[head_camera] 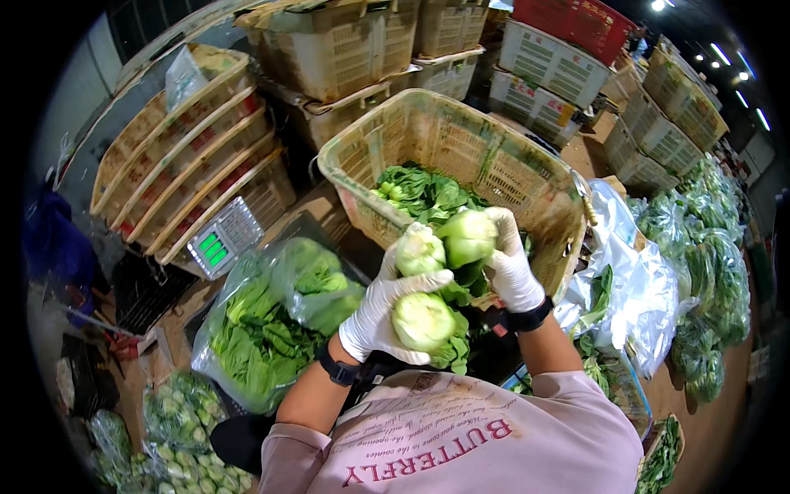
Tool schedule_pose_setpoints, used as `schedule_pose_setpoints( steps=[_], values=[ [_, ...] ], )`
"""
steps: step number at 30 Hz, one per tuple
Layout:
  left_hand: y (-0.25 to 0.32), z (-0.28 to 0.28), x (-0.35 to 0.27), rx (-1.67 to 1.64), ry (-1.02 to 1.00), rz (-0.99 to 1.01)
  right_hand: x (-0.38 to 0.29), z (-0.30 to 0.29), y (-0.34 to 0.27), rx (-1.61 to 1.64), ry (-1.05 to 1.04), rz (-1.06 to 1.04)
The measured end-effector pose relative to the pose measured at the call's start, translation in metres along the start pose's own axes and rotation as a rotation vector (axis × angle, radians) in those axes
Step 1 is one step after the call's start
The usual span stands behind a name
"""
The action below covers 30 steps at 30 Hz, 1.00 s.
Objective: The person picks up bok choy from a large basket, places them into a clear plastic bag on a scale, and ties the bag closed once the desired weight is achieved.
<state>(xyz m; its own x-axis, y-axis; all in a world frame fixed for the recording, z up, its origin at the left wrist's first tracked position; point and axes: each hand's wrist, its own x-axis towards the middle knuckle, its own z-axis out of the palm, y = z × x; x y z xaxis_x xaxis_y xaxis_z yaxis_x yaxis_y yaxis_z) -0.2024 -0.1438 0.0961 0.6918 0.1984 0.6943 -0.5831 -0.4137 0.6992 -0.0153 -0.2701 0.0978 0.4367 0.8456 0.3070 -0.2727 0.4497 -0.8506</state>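
My left hand (381, 312), in a white glove, holds two heads of bok choy with their pale base ends up. One head (421, 250) stands above the thumb, the other head (424, 321) below it, its leaves hanging towards my shirt. My right hand (513, 265), also gloved, grips a third bok choy (468, 238) by its side, right against the first. All three are held over the near edge of a dirty plastic crate (450, 117). More leafy bok choy (432, 191) lies inside the crate. The fingertips of my right hand are partly hidden.
A clear bag of greens (265, 339) sits at left, near a scale display (216, 250) with lit green panels. Stacked crates (191, 154) rise behind it. White plastic bags (636, 296) and bagged vegetables (710, 265) lie right; bagged greens (185, 414) lie lower left.
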Motion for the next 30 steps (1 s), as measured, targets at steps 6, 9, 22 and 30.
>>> schedule_pose_setpoints(
  steps=[6, 9, 22, 30],
  values=[
    [0.05, -0.01, -0.018, 0.733, -0.113, 0.059, -0.034, 0.041, 0.049, -0.017, 0.076, -0.083],
    [0.054, -0.016, -0.034, 0.835, -0.212, 0.071, -0.045, 0.039, 0.036, 0.016, 0.019, -0.004],
    [-0.01, 0.027, -0.093, 0.887, -0.679, -0.156, -0.087, -0.047, 0.109, -0.766, 0.178, 0.051],
    [-0.011, 0.03, -0.085, 0.931, -0.702, -0.187, -0.072, -0.024, 0.086, -1.036, 0.054, -0.077]
  ],
)
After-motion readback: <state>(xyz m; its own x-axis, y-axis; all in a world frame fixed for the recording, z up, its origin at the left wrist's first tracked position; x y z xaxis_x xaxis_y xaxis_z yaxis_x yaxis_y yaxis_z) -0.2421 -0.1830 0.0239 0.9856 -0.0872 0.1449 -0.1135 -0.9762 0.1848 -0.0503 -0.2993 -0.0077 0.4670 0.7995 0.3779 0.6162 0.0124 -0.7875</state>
